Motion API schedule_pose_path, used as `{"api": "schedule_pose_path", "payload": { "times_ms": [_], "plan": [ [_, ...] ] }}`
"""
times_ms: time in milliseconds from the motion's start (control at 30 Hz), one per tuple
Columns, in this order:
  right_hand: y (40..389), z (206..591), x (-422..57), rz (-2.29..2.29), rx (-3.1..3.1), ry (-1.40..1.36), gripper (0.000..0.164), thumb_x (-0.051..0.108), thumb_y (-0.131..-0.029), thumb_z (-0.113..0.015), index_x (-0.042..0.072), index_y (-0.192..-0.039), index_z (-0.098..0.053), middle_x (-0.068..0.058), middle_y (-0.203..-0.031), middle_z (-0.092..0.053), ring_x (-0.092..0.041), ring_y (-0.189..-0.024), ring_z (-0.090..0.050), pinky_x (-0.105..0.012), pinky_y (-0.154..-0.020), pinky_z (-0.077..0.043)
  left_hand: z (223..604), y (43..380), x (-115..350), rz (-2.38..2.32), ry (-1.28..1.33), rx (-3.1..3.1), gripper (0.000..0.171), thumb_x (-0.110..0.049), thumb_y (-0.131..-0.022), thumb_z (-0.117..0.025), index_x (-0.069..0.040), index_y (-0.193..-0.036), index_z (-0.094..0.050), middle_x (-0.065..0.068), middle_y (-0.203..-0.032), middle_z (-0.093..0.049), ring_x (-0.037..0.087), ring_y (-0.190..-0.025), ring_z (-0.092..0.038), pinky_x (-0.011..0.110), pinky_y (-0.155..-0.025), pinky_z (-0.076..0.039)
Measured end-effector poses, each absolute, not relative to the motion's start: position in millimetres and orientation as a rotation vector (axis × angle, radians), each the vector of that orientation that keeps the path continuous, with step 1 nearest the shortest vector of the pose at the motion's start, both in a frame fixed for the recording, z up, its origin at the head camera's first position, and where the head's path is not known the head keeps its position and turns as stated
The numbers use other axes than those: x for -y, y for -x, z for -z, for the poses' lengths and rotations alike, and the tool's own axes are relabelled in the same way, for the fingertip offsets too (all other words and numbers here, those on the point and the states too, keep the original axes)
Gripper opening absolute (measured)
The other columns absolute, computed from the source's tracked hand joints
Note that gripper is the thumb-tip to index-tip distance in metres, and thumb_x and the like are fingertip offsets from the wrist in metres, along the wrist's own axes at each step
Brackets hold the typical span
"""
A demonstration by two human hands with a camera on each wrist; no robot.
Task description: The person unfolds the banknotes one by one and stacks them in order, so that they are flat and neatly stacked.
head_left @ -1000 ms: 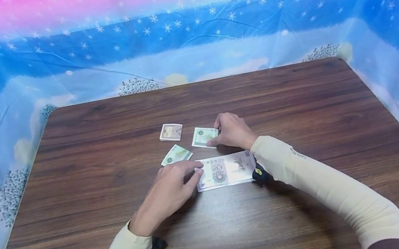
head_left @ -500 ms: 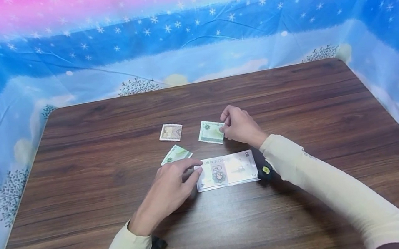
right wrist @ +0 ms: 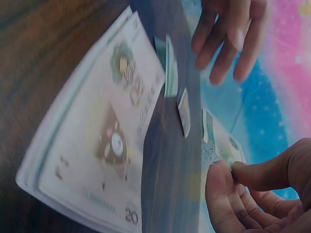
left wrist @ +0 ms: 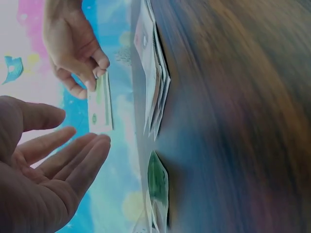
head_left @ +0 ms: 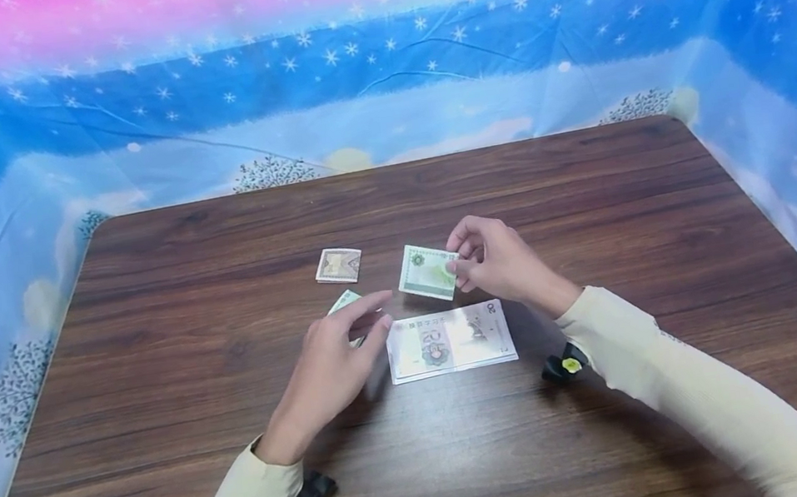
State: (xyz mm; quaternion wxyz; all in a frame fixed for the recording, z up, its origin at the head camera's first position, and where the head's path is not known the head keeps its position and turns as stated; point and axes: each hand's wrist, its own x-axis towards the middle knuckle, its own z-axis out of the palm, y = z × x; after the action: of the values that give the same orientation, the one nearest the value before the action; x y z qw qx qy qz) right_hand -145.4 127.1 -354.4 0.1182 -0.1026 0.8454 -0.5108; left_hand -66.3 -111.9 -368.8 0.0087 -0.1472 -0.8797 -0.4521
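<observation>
In the head view, my right hand (head_left: 506,264) pinches the right edge of a folded green banknote (head_left: 423,274). The right wrist view shows that banknote (right wrist: 218,136) raised off the table between thumb and fingers. Below it lies a stack of banknotes (head_left: 449,343) marked 20, flat on the table. My left hand (head_left: 331,366) hovers just left of that stack, its fingers extended and apart, as the left wrist view of the hand (left wrist: 53,165) confirms. Another folded green banknote (head_left: 343,300) is partly covered by the left hand. A folded brown banknote (head_left: 339,265) sits farther back.
The wooden table (head_left: 549,187) has rounded far corners. Behind and along its sides hangs a blue and pink cloth (head_left: 359,60) with snowflakes. Black straps with cameras (head_left: 565,365) sit under both wrists.
My right hand has moved right and lifted the green banknote off the table. My left hand has come off the edge of the stack and shifted slightly left.
</observation>
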Motion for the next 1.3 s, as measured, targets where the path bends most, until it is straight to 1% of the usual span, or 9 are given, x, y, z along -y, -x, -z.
{"api": "schedule_pose_path", "payload": {
  "times_ms": [233, 400, 533, 767, 867, 967, 1133, 1200, 1300],
  "plan": [
    [125.3, 351.0, -125.6, 1.545, -2.362, 0.391, 0.018, -0.012, -0.089, -0.069, -0.004, -0.101, -0.059, -0.017, -0.087, -0.066, -0.024, -0.067, -0.069, -0.045, -0.067, -0.063, 369.9, 70.7, 109.0, 1.721, 0.341, 2.699, 0.046, -0.015, -0.102, -0.062, 0.002, -0.143, -0.053, 0.017, -0.137, -0.062, 0.026, -0.119, -0.064, 0.037, -0.100, -0.054],
    [117.8, 353.2, -123.9, 1.601, -2.275, 0.428, 0.019, -0.014, -0.086, -0.070, -0.005, -0.099, -0.060, -0.017, -0.084, -0.066, -0.023, -0.065, -0.067, -0.049, -0.065, -0.063, 371.3, 74.2, 104.4, 2.262, 0.192, 2.513, 0.040, -0.004, -0.103, -0.056, 0.011, -0.139, -0.052, 0.029, -0.129, -0.063, 0.031, -0.111, -0.067, 0.033, -0.091, -0.058],
    [114.4, 354.8, -122.3, 1.642, -2.228, 0.391, 0.020, -0.013, -0.086, -0.071, -0.006, -0.101, -0.060, -0.017, -0.084, -0.068, -0.024, -0.065, -0.068, -0.050, -0.066, -0.062, 369.7, 73.9, 104.0, 2.535, 0.072, 2.368, 0.035, 0.002, -0.102, -0.053, 0.016, -0.134, -0.053, 0.032, -0.125, -0.063, 0.026, -0.103, -0.070, 0.034, -0.087, -0.060],
    [110.8, 359.2, -119.8, 1.648, -2.279, 0.280, 0.021, -0.003, -0.086, -0.076, -0.006, -0.101, -0.062, -0.015, -0.087, -0.071, -0.023, -0.070, -0.070, -0.040, -0.067, -0.063, 367.0, 72.1, 100.4, 2.606, 0.038, 2.301, 0.035, 0.002, -0.102, -0.054, 0.015, -0.134, -0.054, 0.033, -0.124, -0.063, 0.024, -0.101, -0.071, 0.036, -0.088, -0.060],
    [108.1, 360.9, -117.0, 1.639, -2.261, 0.234, 0.020, 0.003, -0.086, -0.079, -0.004, -0.100, -0.065, -0.014, -0.089, -0.071, -0.026, -0.073, -0.070, -0.040, -0.069, -0.063, 366.4, 71.7, 97.8, 2.602, 0.064, 2.307, 0.036, 0.001, -0.102, -0.054, 0.014, -0.135, -0.054, 0.032, -0.125, -0.063, 0.025, -0.104, -0.070, 0.036, -0.089, -0.059],
    [105.4, 361.4, -114.9, 1.657, -2.173, 0.200, 0.027, 0.009, -0.087, -0.080, -0.004, -0.107, -0.067, -0.015, -0.094, -0.072, -0.033, -0.077, -0.071, -0.045, -0.071, -0.063, 366.5, 71.5, 95.9, 2.585, 0.089, 2.332, 0.037, -0.002, -0.102, -0.056, 0.012, -0.136, -0.054, 0.029, -0.129, -0.062, 0.026, -0.108, -0.069, 0.035, -0.091, -0.059],
    [101.1, 359.7, -114.6, 1.612, -2.135, 0.208, 0.039, 0.022, -0.086, -0.083, 0.002, -0.117, -0.069, -0.012, -0.102, -0.075, -0.031, -0.083, -0.073, -0.037, -0.067, -0.060, 367.7, 72.0, 92.2, 2.585, 0.099, 2.345, 0.039, -0.004, -0.101, -0.059, 0.010, -0.138, -0.055, 0.026, -0.132, -0.062, 0.027, -0.114, -0.066, 0.035, -0.094, -0.057],
    [99.1, 358.7, -113.5, 1.607, -2.131, 0.218, 0.042, 0.023, -0.085, -0.084, 0.003, -0.119, -0.070, -0.010, -0.106, -0.075, -0.028, -0.088, -0.073, -0.037, -0.071, -0.060, 368.5, 72.1, 90.6, 2.586, 0.103, 2.335, 0.040, -0.004, -0.101, -0.060, 0.009, -0.138, -0.055, 0.025, -0.132, -0.062, 0.029, -0.117, -0.065, 0.034, -0.096, -0.056],
    [96.4, 357.9, -110.8, 1.639, -2.112, 0.232, 0.043, 0.020, -0.085, -0.084, 0.001, -0.120, -0.069, -0.012, -0.113, -0.073, -0.025, -0.095, -0.074, -0.044, -0.084, -0.061, 369.4, 72.4, 88.4, 2.581, 0.106, 2.320, 0.040, -0.004, -0.099, -0.062, 0.009, -0.137, -0.056, 0.025, -0.132, -0.063, 0.034, -0.122, -0.062, 0.033, -0.096, -0.056]
  ]
}}
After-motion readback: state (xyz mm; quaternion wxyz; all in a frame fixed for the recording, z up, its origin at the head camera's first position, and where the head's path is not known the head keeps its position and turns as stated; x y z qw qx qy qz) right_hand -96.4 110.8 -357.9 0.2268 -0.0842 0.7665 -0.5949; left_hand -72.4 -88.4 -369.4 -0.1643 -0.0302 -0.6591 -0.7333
